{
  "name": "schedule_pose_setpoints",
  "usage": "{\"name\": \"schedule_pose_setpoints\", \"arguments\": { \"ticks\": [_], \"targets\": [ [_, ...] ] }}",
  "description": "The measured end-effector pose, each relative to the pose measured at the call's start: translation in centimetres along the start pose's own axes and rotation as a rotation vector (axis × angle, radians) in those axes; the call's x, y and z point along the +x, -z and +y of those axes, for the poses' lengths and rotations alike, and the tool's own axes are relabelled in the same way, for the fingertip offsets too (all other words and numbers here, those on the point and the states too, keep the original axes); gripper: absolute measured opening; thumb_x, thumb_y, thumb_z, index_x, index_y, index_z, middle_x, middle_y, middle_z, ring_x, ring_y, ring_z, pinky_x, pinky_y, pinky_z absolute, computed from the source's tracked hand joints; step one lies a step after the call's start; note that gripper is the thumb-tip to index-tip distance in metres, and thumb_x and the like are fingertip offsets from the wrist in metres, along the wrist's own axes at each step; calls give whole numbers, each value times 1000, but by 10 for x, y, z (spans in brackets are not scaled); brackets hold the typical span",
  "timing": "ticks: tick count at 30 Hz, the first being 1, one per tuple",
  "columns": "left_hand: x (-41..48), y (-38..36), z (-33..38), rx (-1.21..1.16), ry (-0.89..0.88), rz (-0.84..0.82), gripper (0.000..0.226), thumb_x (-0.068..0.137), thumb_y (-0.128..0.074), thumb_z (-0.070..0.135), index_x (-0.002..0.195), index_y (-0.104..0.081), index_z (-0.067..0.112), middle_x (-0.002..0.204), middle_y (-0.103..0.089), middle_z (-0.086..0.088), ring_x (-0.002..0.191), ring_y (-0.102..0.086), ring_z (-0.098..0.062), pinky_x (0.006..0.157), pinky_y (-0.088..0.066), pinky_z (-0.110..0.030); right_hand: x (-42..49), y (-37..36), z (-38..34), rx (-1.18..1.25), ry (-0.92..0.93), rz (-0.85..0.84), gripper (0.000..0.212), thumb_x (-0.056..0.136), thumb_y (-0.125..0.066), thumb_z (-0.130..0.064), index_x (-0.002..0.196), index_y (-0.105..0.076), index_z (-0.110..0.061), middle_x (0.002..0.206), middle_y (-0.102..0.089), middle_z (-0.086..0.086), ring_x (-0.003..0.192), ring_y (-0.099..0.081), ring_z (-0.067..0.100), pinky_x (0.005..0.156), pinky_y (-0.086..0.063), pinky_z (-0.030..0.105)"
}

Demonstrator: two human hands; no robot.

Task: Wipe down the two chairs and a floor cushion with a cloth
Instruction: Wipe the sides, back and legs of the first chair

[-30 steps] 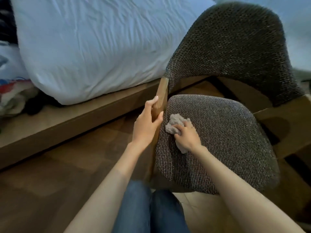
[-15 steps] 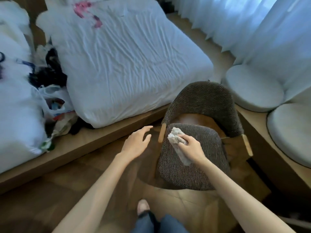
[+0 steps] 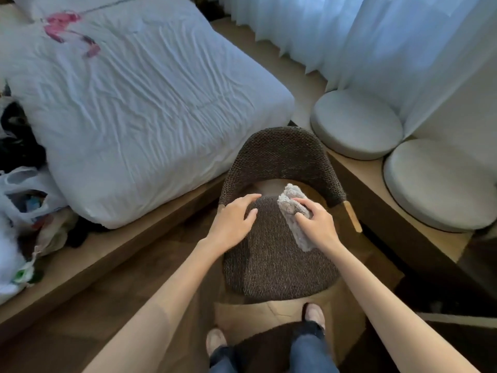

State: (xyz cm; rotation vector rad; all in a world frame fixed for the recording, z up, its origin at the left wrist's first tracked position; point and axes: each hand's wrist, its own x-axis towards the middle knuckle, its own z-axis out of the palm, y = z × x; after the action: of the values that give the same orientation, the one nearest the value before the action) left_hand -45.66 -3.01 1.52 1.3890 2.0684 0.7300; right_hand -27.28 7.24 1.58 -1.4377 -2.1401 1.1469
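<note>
Cloth (image 3: 290, 201) gripped by R hand (image 3: 318, 227) at chair seat (image 3: 277, 265) rear; seat runs twd body. L hand (image 3: 232, 224) laid flat, empty.

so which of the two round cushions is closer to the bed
The farther cushion, just past the corner of the bed and behind the chair. The other cushion lies further right, near the picture's edge.

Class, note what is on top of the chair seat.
Over the seat: the open left hand, and the right hand gripping a grey cloth. Contact unclear; fabric beneath is hidden.
</note>
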Motion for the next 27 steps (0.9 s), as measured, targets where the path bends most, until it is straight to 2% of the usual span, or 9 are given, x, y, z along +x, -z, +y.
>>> {"name": "schedule_pose_setpoints", "arguments": {
  "ticks": [3, 6, 10, 15, 20, 27],
  "targets": [
    [26, -35, 28, 25, -32, -19, 40, 98, -48, 29, 138, -45, 32, 133, -56, 5, 118, -54, -13, 96, -41, -31, 16, 39, 42, 7, -42, 28, 36, 87, -57, -14, 122, -64, -23, 123, -61, 0, 115, -53, 13, 95, -38, 24],
    [61, -77, 64, 13, -23, -31, 41, 97, -48, 28, 138, -45, 32, 131, -57, 3, 117, -55, -15, 98, -44, -36, 40, 83, 88, 5, -63, 32, 37, 86, -57, -16, 121, -64, -26, 119, -61, -1, 113, -54, 15, 91, -39, 26],
    [105, -136, 123, -21, 55, 6, 41, 97, -49, 28, 139, -45, 31, 133, -56, 3, 116, -55, -14, 99, -45, -39, 81, 144, 146, -9, -72, -13, 37, 87, -56, -17, 122, -63, -25, 126, -60, 3, 114, -54, 17, 89, -38, 25],
    [140, -189, 185, -63, 142, 9, 40, 97, -49, 25, 137, -47, 27, 132, -57, 2, 111, -59, -14, 97, -41, -29, 119, 208, 192, -27, -53, -124, 34, 89, -55, -19, 121, -63, -25, 125, -61, 3, 112, -53, 16, 86, -39, 27],
    [172, -217, 199, -79, 243, 4, 40, 97, -49, 25, 137, -48, 25, 132, -57, -1, 109, -59, -17, 99, -44, -35, 166, 237, 213, -70, 6, -171, 37, 88, -54, -18, 123, -63, -25, 122, -60, 3, 108, -52, 14, 85, -34, 24],
    [224, -243, 178, -163, 417, 60, 41, 97, -49, 24, 138, -48, 24, 134, -56, -1, 113, -57, -18, 99, -43, -34, 239, 236, 212, -141, 270, -381, 39, 86, -59, -12, 122, -62, -26, 123, -60, 1, 114, -51, 14, 98, -37, 30]
  ]
}}
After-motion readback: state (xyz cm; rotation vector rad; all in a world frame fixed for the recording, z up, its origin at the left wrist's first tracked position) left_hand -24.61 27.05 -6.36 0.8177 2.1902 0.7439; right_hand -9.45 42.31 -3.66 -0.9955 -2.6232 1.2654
